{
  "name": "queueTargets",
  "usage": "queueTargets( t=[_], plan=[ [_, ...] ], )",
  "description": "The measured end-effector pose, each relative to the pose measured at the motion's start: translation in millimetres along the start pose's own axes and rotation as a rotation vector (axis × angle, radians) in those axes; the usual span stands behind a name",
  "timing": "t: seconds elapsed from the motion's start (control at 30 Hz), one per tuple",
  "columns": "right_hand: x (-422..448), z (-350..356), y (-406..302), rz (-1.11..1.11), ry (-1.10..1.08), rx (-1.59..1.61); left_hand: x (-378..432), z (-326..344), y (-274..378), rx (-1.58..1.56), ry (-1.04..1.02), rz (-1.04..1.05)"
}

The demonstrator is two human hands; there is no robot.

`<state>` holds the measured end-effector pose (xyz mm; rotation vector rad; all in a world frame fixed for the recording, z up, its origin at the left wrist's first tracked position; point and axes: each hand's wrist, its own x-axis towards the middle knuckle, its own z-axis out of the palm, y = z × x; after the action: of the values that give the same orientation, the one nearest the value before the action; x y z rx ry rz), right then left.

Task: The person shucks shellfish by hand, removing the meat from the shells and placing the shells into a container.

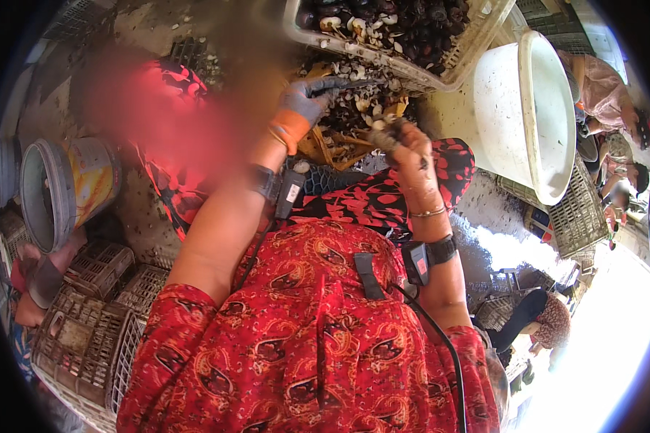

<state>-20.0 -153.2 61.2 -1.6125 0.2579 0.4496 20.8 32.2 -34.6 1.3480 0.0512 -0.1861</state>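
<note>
My left hand [302,105], in a grey and orange work glove, is closed around a narrow dark tool [362,83]; its exact kind is unclear. My bare right hand [411,143] has fingers caked with dark muck. At its fingertips is a small pale piece [379,124], partly blurred into the debris behind. Between and beneath both hands lies a heap of pale and dark scraps [362,103] with broken orange-yellow plastic [319,146] in it. Beyond the hands stands a pale plastic crate [357,53] holding dark, glossy rounded pieces [422,30] and whitish bits.
A large white tub [498,108] stands on the right, by a slatted crate [579,208]. To the left are a printed bucket [49,189] and several dirty crates [81,346]. Other people [601,92] work at the right and left edges. A red-brown blur [189,113] hides part of the upper left.
</note>
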Motion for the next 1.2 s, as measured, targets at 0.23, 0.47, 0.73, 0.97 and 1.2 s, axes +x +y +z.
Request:
queueTargets(
  t=[0.23, 0.47, 0.73, 0.97, 1.2],
  plan=[
    [3.4, -5.9, -15.3, -0.169, 0.008, 0.094, -8.9, 21.2, 33.0, 0.419, -0.137, 0.537],
    [2.1, -0.6, -13.8, -0.229, 0.036, 0.016, -12.2, 22.2, 30.7, 0.485, -0.153, 0.573],
    [0.3, -0.3, -14.3, -0.228, 0.030, -0.021, -13.5, 20.0, 37.4, 0.545, -0.135, 0.627],
    [-1.8, -5.1, -5.2, -0.141, -0.047, 0.339, -10.8, 9.1, 21.2, 0.314, 0.034, 0.005],
    [16.9, -10.3, 22.0, 0.093, -0.078, 1.155, -23.2, 30.4, 45.5, 0.699, -0.029, 0.730]
  ],
)
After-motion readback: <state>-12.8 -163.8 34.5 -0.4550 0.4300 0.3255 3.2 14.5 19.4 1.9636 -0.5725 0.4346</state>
